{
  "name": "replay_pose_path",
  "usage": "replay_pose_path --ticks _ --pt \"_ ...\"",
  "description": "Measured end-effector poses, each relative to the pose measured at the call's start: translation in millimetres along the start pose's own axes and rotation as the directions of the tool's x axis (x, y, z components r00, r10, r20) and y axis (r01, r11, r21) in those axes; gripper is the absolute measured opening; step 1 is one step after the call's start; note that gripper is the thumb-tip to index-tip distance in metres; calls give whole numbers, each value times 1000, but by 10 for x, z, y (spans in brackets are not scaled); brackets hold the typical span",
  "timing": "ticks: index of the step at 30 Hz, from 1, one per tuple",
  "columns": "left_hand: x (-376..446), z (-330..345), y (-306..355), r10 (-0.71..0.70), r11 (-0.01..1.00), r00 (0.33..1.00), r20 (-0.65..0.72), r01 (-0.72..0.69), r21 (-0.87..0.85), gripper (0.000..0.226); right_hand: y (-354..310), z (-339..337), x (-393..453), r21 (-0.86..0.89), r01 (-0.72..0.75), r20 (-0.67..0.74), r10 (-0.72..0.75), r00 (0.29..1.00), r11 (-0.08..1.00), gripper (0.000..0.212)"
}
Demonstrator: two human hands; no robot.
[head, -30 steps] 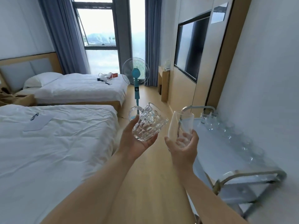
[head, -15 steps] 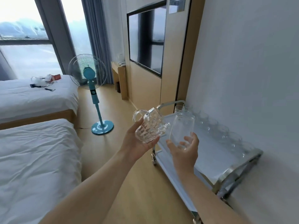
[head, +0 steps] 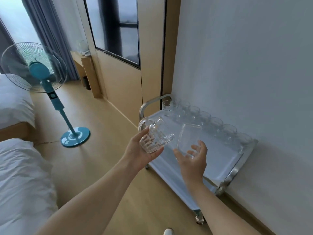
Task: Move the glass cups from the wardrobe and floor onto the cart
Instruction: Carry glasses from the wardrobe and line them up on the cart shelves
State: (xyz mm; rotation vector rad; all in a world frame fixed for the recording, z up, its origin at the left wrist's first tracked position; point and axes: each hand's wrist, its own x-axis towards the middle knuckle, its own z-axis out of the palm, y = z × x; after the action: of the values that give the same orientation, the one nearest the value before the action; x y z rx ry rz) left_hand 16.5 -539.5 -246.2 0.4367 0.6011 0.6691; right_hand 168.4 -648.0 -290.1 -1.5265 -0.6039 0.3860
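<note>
My left hand grips a ribbed glass mug with a handle, tilted on its side over the cart's near-left corner. My right hand holds a smooth clear tumbler from below, fingers curled round its base, above the cart's top shelf. The steel cart stands against the white wall at the right. A row of several clear glass cups lines its far edge along the wall.
A teal standing fan is on the wooden floor at the left. Two white beds fill the left edge. A wood wall panel with a dark screen rises behind the cart. A small desk sits beyond.
The view has swung right and down toward the cart. Both hands with their glasses have moved over the cart's top shelf.
</note>
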Motion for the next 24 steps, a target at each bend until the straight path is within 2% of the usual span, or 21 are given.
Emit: replay_pose_path --ticks 3,7,9,16,24 --pt "449 15 58 -23 1000 999 -23 23 13 75 160 117 354 13 -6 -24 7 1000 1000 88" --pt "1124 49 141 -119 990 993 -5 119 78 47 376 271 902 34 -49 -54 50 997 998 86" --pt "1466 67 187 -136 983 989 -49 141 114 43 475 340 1195 30 -69 -62 71 996 997 87" --pt "2385 206 288 -213 959 950 -227 248 139 76 744 547 2032 -7 -137 -72 136 988 991 87" --pt "3051 275 347 -301 935 912 -277 340 103 70 1057 689 2456 -40 -224 -146 216 965 974 88"
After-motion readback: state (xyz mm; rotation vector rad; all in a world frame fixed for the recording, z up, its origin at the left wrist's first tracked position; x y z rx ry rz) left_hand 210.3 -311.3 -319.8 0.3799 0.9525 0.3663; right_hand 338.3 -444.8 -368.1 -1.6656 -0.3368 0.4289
